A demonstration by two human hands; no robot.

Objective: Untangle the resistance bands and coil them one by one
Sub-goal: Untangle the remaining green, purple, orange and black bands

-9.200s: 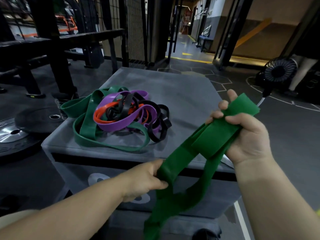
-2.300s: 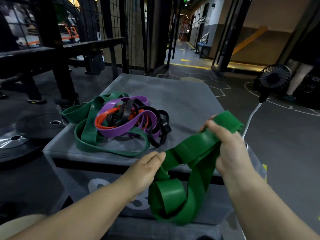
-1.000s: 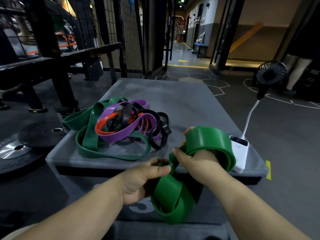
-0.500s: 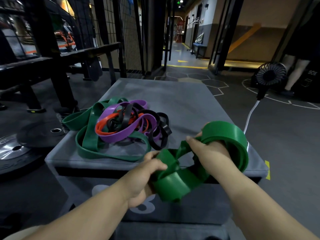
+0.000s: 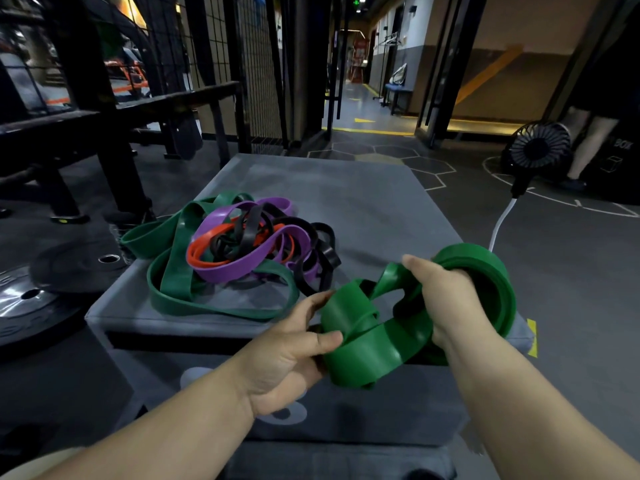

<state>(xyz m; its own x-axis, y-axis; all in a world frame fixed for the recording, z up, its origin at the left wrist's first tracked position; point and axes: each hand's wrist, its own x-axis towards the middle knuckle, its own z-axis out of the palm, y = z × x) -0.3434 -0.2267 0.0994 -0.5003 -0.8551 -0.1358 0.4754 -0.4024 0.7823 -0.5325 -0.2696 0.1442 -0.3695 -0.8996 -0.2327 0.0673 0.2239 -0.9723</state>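
Note:
I hold a wide green resistance band (image 5: 377, 344) in front of the grey padded box (image 5: 363, 202). Part of it is wound in a coil (image 5: 498, 285) around my right hand (image 5: 440, 296), which grips it. My left hand (image 5: 291, 344) pinches the loose, twisted end at the lower left. On the box's left half lies a tangled pile of bands (image 5: 239, 251): a dark green one (image 5: 173, 271), a purple one (image 5: 242, 261), an orange one (image 5: 204, 258) and black ones (image 5: 318, 261).
A black fan (image 5: 538, 147) with a white cable (image 5: 502, 220) stands on the floor at the right. A person's legs (image 5: 588, 143) are behind it. Weight plates (image 5: 41, 289) lie on the floor at the left, beside a black rack (image 5: 104, 126).
The green band, earlier hanging long between my hands, is now largely wound around my right hand. My left hand has come up closer to the right with the shortened loose end.

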